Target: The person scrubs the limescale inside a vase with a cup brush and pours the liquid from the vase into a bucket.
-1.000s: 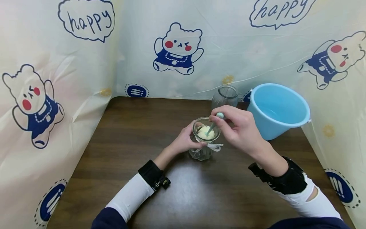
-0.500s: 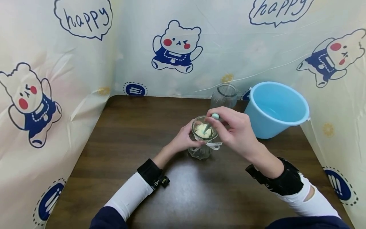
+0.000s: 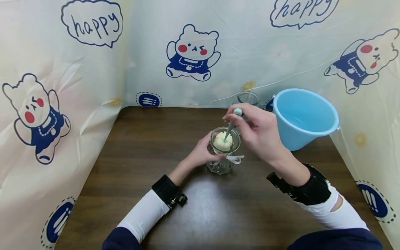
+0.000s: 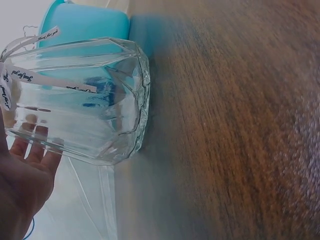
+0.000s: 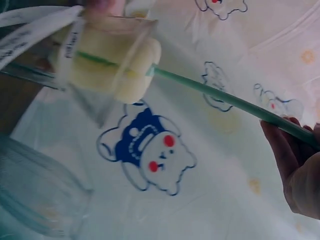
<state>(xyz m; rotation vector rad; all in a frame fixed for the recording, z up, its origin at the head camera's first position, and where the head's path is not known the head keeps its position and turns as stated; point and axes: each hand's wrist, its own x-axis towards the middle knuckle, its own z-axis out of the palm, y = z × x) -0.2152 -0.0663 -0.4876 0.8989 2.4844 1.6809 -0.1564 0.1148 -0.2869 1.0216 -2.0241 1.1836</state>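
A clear glass jar (image 3: 219, 167) with faceted sides and a white printed ribbon bow (image 3: 235, 159) stands upright on the table. My left hand (image 3: 200, 153) grips it near the neck, its fingers showing behind the glass in the left wrist view. Inside the jar's mouth sits the cream sponge head (image 3: 223, 141) of a bottle brush; the right wrist view shows the sponge (image 5: 132, 70) sticking a little out past the rim. Above the jar, my right hand (image 3: 262, 133) pinches the brush's thin green handle (image 5: 215, 93) near its round end, with the handle tilted.
Behind my right hand stands a second glass jar (image 3: 248, 98), partly hidden. A light blue bucket (image 3: 303, 137) is at the table's back right. A printed curtain (image 3: 150, 62) rises along the back and sides of the brown table (image 3: 143, 139).
My right hand has drawn the bottle brush upward, so the sponge sits higher in the jar's mouth. The left hand keeps its hold on the jar.
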